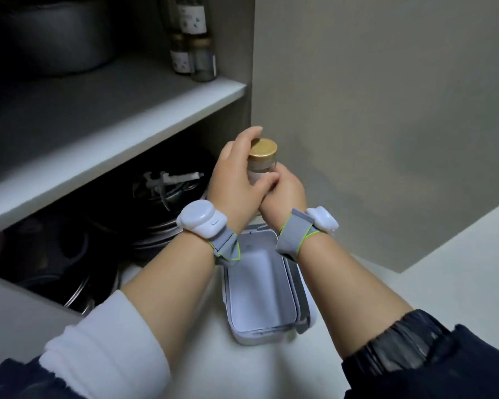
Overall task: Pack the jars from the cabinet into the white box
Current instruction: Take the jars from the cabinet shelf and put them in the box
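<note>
A glass jar with a gold lid is held upright in the air above the far end of the white box. My left hand wraps its left side, with fingers reaching the lid. My right hand grips the jar's lower body from the right. The white box lies open on the pale counter below my wrists, and I see nothing inside it. Several more jars with pale labels stand at the back right of the upper cabinet shelf.
A dark pot sits on the upper shelf to the left of the jars. The lower cabinet space holds stacked pans and lids. A grey cabinet side panel rises at the right. The pale counter extends to the right.
</note>
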### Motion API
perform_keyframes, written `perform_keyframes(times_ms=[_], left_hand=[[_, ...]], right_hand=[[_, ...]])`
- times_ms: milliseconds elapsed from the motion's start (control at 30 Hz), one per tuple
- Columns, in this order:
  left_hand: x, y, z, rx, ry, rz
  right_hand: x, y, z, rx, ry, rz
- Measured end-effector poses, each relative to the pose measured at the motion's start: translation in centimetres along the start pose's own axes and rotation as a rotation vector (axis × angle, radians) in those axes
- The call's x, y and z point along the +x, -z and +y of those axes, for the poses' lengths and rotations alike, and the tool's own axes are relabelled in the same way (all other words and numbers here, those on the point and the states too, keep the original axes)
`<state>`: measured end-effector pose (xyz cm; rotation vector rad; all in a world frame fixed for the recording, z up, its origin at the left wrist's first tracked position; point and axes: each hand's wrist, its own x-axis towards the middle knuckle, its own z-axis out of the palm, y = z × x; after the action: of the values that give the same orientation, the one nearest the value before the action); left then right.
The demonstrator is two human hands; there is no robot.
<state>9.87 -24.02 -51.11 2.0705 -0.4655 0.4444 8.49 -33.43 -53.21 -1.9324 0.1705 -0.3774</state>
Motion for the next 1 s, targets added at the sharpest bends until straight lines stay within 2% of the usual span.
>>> perform_keyframes(times_ms=[67, 200, 300, 400, 600, 800, 1000], left_hand=[[-1.7, -1.2, -1.6, -0.054, 0.082, -0.03], [-5.9, -2.8, -5.6, -0.066, 0.339, -0.048], [-9.8, -2.9, -9.1, 0.031, 0.477, -0.134], [-12.5, -2.8, -11.5, 0.126, 0.498, -0.246], [-14.2, -3.2, -12.7, 0.199, 0.484, -0.375], [-14.6, -3.1, -13.2, 0.212, 0.507, -0.328], [-14.8, -3.2, -13.8, 0.177, 0.479, -0.306]], right_hand=[[-1.4, -0.3, 2.7, -0.033, -0.05, -0.032], [-3.9, -1.2, 8.4, -0.268, -0.266, -0.12], [-6.5, -1.5, 11.6, -0.396, -0.33, -0.311], [-8.4, -1.6, 13.7, -0.568, -0.311, -0.459], [-10.0, -1.7, 15.6, -0.754, -0.231, -0.627], [-10.8, -4.1, 16.5, -0.855, -0.244, -0.756], [-10.3, -6.4, 17.3, -0.867, -0.449, -0.89]])
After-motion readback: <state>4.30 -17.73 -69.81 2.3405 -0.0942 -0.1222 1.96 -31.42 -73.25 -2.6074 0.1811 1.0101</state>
